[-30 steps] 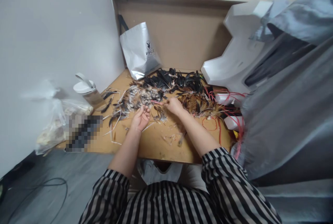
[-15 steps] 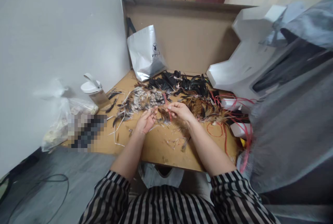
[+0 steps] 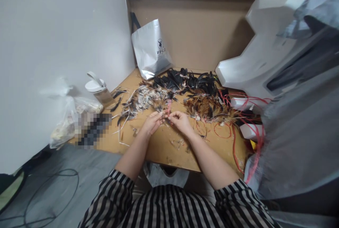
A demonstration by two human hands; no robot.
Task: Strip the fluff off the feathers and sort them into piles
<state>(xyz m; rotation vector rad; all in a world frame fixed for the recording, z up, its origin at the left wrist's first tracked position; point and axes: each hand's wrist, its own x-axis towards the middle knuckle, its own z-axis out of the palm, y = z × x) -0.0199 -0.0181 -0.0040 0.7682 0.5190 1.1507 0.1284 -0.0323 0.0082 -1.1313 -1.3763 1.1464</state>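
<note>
On the table's left (image 3: 124,139): lidded jar (image 3: 99,92), pale feathers (image 3: 143,99) | centre: left hand (image 3: 151,122) and right hand (image 3: 180,120) meet, fingers pinching a small reddish-stemmed feather tuft (image 3: 167,109) | step: likely bundling; next needs steady grip | right: brown feathers (image 3: 209,108), red cords (image 3: 238,122).

small feather bundle (image 3: 167,109) (reddish), upright, pinched

left hand (image 3: 152,122) + right hand (image 3: 180,119): pinching small feather (image 3: 167,108) | feather pile (image 3: 169,92) behind | wooden table (image 3: 164,147)
</note>
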